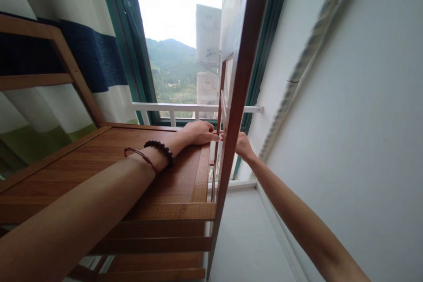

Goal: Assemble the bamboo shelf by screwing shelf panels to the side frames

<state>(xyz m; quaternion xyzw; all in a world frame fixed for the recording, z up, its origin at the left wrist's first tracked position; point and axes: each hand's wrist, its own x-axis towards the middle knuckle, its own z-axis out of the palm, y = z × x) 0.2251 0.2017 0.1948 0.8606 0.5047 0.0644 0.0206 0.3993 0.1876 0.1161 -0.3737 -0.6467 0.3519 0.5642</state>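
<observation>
My left hand (200, 133), with a dark bead bracelet (161, 152) and a thin copper-coloured bangle (140, 155) at the wrist, rests at the far right corner of a wooden shelf board (152, 150). Its fingers are curled closed beside the rear of the upright wooden side frame (235, 97). From the other side of that frame, my right hand (243, 146) reaches in, its fingers bent closed towards the left fingertips. The frame's front post hides part of the right fingers. Whatever lies between the fingertips is too small to make out.
Lower wooden slats (158, 244) lie under the board. A window with a green frame (261, 70) and a white rail (185, 107) stands behind. Striped curtains (95, 53) hang left. The white wall (363, 97) with a wrapped pipe (297, 70) is close on the right.
</observation>
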